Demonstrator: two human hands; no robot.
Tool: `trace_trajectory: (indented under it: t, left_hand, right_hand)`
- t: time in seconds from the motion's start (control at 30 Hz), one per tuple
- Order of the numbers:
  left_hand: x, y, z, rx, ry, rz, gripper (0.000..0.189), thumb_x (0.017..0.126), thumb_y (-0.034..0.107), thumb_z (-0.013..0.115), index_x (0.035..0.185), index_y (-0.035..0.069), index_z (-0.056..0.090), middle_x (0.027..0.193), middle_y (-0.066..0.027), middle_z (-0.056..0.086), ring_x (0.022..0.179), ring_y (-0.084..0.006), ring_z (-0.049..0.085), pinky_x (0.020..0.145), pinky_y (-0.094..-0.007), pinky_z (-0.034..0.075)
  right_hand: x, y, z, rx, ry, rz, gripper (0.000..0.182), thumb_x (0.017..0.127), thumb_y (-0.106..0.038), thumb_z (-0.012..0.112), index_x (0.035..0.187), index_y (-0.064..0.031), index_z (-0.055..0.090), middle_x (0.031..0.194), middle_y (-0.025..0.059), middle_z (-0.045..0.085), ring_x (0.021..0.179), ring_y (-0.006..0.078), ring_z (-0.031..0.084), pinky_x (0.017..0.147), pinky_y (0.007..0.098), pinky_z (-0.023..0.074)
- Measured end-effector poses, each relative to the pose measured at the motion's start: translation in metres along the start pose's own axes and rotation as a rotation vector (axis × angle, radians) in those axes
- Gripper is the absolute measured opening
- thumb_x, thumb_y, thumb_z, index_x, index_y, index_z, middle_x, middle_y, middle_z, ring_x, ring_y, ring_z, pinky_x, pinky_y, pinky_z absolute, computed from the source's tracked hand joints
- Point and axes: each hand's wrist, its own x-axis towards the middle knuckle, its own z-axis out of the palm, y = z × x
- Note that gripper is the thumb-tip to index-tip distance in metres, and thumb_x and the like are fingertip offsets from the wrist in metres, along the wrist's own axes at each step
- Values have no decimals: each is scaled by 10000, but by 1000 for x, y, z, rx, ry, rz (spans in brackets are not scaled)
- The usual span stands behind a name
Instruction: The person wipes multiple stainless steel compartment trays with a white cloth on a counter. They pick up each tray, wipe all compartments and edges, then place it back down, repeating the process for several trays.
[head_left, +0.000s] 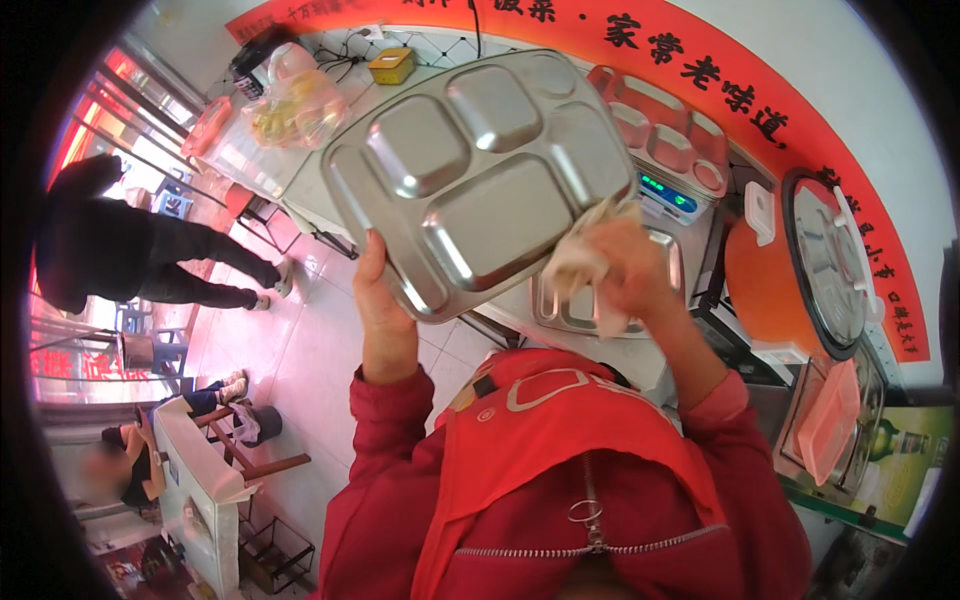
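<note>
My left hand (382, 311) grips the lower left edge of a stainless-steel compartment tray (491, 221), thumb on its face and fingers hidden behind. The tray is raised and tilted in front of me. At its lower right edge my right hand (634, 266) holds a crumpled pale cloth (581, 262) against or close to the rim; blur hides the exact contact. Partly behind the right hand, a second metal compartment tray (551, 300) lies on the counter. Further back, a stack of compartment trays (664, 127) rests on a digital scale (667, 197).
A big orange cooker with a glass lid (772, 274) stands at right, near a pink plastic basket (829, 424). Bagged produce (296, 112) and a yellow box (391, 66) are on the counter at back left. One person (112, 247) stands at left; another person (135, 457) sits at a table.
</note>
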Motion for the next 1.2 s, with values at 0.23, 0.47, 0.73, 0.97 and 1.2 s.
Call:
trace_trajectory:
  t: [0.23, 0.47, 0.73, 0.97, 1.2]
  left_hand:
    - [0, -16, 1, 137, -109, -67, 514, 822, 28, 632, 1314, -17, 492, 1171, -153, 645, 1055, -288, 651, 917, -413, 541]
    - [-25, -41, 14, 218, -102, -133, 583, 677, -103, 548, 1253, -13, 545, 1140, -148, 656, 1043, -289, 657, 913, -414, 551]
    - [-34, -35, 7, 75, -15, -50, 610, 663, -48, 559, 1271, -32, 508, 1145, -181, 641, 1023, -332, 658, 917, -434, 555]
    - [-29, -27, -21, 11, -11, -7, 606, 721, -17, 590, 1318, -37, 484, 1221, -199, 609, 1108, -370, 613, 991, -484, 507]
    - [-20, -34, -31, 41, 169, -17, 570, 753, 12, 564, 1314, -56, 486, 1238, -199, 606, 1127, -378, 602, 1021, -486, 477]
  right_hand:
    - [53, -3, -19, 140, 141, 87, 560, 875, -170, 621, 1377, 11, 449, 1318, 207, 541, 1157, 384, 578, 949, 393, 482]
    - [106, -28, 48, -287, 96, -144, 380, 818, -231, 611, 1192, -170, 636, 1307, 42, 564, 1223, 305, 507, 1045, 522, 361]
    - [90, 98, 3, -133, 102, 170, 345, 890, -166, 535, 1186, -11, 623, 1286, 163, 580, 1202, 352, 534, 1028, 409, 416]
    - [8, 84, 7, -114, 116, 315, 404, 902, -121, 534, 1291, -13, 558, 1376, 203, 512, 1239, 379, 502, 1067, 410, 381]
    - [-52, 11, 39, -120, 43, 124, 444, 795, -29, 616, 1236, -78, 604, 1263, 134, 584, 1150, 352, 548, 1001, 392, 448]
